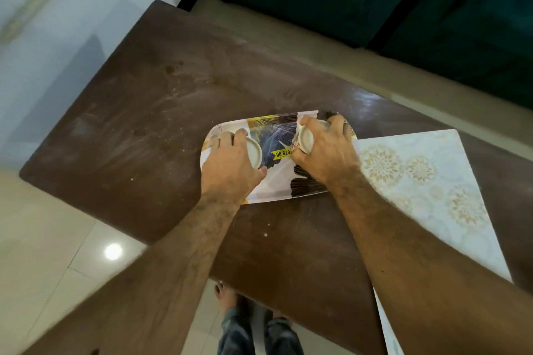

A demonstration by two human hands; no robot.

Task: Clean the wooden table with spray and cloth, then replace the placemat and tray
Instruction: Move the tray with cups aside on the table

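Both hands, left (230, 164) and right (326, 150), each clasp a cup (255, 153) on the tray (277, 181) at frame centre, so the dusty table (144, 124) seems not yet cleaned.

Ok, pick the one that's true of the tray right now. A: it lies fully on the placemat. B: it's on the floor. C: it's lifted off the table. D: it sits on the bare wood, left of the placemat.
D: the tray rests flat on the wooden table, with the placemat beside its right end.
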